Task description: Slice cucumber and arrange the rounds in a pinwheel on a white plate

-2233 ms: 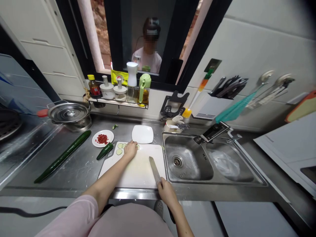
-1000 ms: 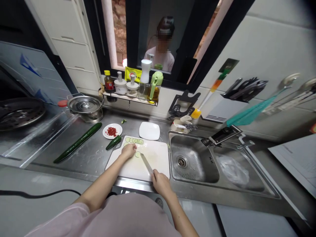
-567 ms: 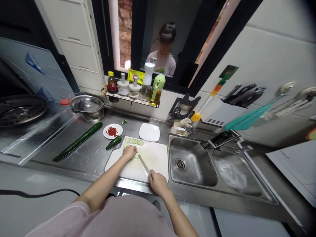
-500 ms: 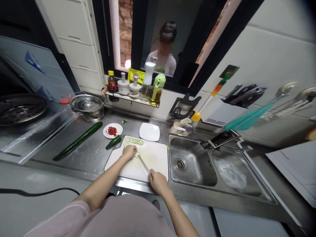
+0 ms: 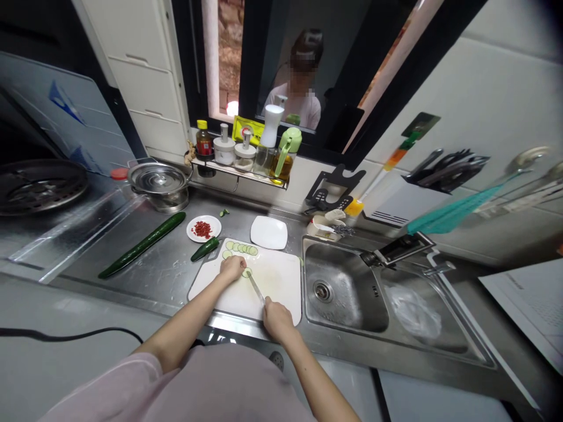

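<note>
My right hand (image 5: 278, 319) is closed around the handle of a knife (image 5: 257, 288). Its blade slants up and left across the white cutting board (image 5: 281, 293), with the tip at a pale cucumber slice (image 5: 247, 273). Right beside that slice, my left hand (image 5: 232, 269) has its fingers curled and pressed together; what they pinch is too small to make out. A row of cucumber slices (image 5: 241, 249) lies along the board's far edge. By the board's upper left corner is a cut piece of cucumber (image 5: 204, 249).
A whole cucumber (image 5: 143, 245) lies at left, near a plate of chopped red bits (image 5: 215, 224). Behind the board is a white square plate (image 5: 268, 232). The sink (image 5: 343, 299) adjoins on the right. A lidded pot (image 5: 169, 199) and seasoning rack (image 5: 240, 174) stand behind.
The view has shifted slightly. My left hand stays by the slice, and the knife, still in my right hand, has turned a little steeper with its tip over the slice.
</note>
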A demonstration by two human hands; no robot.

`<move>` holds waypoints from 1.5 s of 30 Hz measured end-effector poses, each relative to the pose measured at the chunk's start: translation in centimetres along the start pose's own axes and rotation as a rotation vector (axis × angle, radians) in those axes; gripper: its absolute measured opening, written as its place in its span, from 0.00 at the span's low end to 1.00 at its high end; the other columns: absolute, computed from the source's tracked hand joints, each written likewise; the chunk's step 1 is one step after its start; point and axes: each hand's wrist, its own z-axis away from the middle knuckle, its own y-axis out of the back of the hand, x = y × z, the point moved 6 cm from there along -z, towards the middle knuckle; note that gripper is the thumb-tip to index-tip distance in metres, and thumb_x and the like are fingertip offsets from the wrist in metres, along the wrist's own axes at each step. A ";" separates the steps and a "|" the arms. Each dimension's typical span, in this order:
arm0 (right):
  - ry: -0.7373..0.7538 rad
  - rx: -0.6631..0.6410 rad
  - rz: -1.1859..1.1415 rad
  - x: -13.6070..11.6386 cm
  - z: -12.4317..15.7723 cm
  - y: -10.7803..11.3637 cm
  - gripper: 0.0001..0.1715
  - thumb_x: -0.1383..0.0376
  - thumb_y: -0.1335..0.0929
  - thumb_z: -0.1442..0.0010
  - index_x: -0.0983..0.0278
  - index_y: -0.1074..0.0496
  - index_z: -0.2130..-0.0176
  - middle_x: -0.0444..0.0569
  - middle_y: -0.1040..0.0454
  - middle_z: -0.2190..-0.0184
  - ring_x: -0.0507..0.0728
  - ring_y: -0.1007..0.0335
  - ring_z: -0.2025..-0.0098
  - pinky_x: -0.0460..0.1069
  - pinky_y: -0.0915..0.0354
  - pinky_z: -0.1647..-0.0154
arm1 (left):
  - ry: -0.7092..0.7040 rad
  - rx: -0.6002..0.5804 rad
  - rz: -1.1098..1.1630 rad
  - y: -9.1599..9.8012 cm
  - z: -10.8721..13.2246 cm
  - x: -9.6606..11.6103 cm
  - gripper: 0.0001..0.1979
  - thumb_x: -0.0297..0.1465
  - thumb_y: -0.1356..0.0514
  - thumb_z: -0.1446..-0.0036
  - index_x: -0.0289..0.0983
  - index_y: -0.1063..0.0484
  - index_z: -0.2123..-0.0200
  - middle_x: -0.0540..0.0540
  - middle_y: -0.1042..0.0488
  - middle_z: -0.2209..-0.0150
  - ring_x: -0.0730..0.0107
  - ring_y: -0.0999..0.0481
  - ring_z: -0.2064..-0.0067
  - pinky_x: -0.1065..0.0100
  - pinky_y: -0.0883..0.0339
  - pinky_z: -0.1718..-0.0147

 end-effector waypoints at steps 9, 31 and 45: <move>-0.017 -0.035 -0.008 -0.6 -0.9 0.6 0.19 0.70 0.43 0.37 0.67 0.34 0.49 0.62 0.24 0.58 0.64 0.26 0.53 0.53 0.36 0.59 | 0.007 -0.005 -0.004 0.1 0.1 0.1 0.09 0.29 0.42 0.49 0.42 0.23 0.65 0.48 0.21 0.59 0.62 0.26 0.53 0.66 0.38 0.56; 0.001 -0.035 -0.013 0.2 -0.7 0.1 0.19 0.70 0.44 0.37 0.66 0.33 0.50 0.61 0.24 0.57 0.62 0.27 0.54 0.52 0.37 0.59 | 0.020 0.004 -0.034 -0.3 0.4 0.0 0.09 0.34 0.39 0.49 0.44 0.24 0.62 0.47 0.23 0.56 0.60 0.28 0.51 0.64 0.40 0.53; -0.016 -0.037 -0.024 -0.4 -1.0 0.6 0.19 0.70 0.43 0.38 0.67 0.33 0.50 0.63 0.24 0.58 0.64 0.27 0.53 0.53 0.35 0.59 | 0.064 0.032 -0.087 -0.8 0.9 0.1 0.09 0.36 0.40 0.47 0.42 0.26 0.62 0.44 0.25 0.54 0.58 0.28 0.50 0.62 0.39 0.53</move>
